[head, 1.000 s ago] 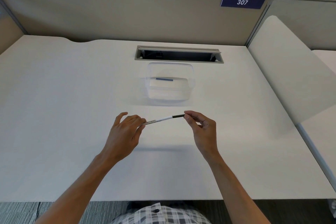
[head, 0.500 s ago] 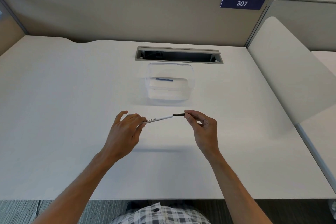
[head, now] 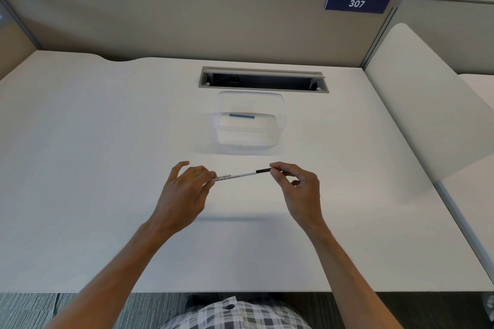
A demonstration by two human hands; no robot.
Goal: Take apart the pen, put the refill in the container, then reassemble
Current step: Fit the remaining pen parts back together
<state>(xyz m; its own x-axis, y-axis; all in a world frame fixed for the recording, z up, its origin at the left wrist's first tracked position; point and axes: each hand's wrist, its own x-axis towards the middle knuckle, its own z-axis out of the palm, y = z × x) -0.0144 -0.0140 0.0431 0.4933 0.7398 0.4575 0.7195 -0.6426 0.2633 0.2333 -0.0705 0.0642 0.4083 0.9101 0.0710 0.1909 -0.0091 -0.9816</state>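
Grip, left hand point(head: 184, 189): fingers are pinched round the white end of the pen point(head: 240, 175), the index finger lifted clear.
Grip, right hand point(head: 299, 189): thumb and fingertips are pinched on the pen's black end.
Pen: held level between the two hands, lifted off the bench point(head: 107, 168), just in front of the container point(head: 251, 120); white barrel with small print, dark section toward the right hand.
Container: clear plastic box with no lid on it, standing on the bench between the hands and the cable slot point(head: 263, 79).
Inside the container: a thin blue stick point(head: 242, 115) lies flat near the far wall; I take it for the refill, though it is too small to be sure.
Done, by my reading: the pen has been opened and the refill dropped in the box.
In hand now: the black part looks seated against the barrel, so I judge the pen is being closed up again; whether it is fully tight I cannot tell.
Left: finish tightening and set the pen down.
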